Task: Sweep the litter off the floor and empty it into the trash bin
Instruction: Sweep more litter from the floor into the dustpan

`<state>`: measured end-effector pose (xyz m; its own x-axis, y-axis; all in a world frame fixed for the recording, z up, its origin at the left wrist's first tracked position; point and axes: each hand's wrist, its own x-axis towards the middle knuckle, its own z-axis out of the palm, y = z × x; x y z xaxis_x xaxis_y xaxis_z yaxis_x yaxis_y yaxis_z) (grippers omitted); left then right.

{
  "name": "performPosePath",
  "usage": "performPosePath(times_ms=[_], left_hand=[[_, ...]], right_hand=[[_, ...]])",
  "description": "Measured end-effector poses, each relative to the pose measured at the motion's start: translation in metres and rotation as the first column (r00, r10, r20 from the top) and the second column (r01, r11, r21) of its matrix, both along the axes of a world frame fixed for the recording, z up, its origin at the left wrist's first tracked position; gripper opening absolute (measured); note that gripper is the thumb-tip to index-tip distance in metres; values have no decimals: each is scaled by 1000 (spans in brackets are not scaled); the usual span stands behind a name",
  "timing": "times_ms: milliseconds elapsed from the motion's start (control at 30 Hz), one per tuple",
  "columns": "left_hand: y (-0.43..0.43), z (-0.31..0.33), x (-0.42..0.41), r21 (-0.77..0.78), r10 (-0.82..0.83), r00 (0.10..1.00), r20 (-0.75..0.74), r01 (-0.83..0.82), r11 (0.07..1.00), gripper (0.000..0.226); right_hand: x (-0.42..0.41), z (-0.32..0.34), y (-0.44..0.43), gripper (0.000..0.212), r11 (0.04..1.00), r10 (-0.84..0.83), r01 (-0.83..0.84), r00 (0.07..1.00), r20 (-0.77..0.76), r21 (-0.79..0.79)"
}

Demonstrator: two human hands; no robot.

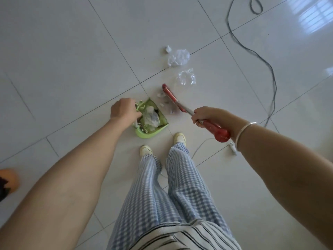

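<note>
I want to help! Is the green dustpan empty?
No. The green dustpan already holds crumpled plastic and paper scraps.

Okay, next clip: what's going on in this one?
A person is sweeping litter on a tiled floor. The left hand holds the handle of a green dustpan that already contains crumpled plastic and scraps. The right hand grips a red broom, whose head sits just beyond the pan's mouth with a few small scraps between them. Farther out, a crumpled plastic bag, a clear wrapper and a paper ball lie unswept. No trash bin is visible.
</note>
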<state>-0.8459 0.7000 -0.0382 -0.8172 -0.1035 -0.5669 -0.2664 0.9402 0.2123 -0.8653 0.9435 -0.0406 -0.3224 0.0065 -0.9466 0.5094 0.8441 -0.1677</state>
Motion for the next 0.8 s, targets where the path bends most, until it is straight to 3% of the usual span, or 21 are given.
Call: performPosePath(times_ms=[133,233,300,533,700,800], left_hand=[[-12,-9,10,-4,16,1000,-3,-16,1000,23],[-23,-9,9,17,55,998,-16,-55,998,29],[-30,-8,7,41,103,995,-17,-102,994,30],[-51,0,7,40,132,990,-53,-130,991,31],[-65,8,6,44,188,980,-70,-186,982,27],[-75,6,8,8,190,980,-55,-190,982,23]], right_hand=[[21,-17,-29,12,1000,7,-7,997,79,2],[29,-12,-48,23,989,149,-150,982,119,-1],[32,-2,-54,16,973,227,-229,968,108,11],[30,40,-38,15,973,229,-231,969,93,14],[26,46,-39,44,970,237,-240,970,46,50],[22,36,-54,30,957,283,-284,959,30,56]])
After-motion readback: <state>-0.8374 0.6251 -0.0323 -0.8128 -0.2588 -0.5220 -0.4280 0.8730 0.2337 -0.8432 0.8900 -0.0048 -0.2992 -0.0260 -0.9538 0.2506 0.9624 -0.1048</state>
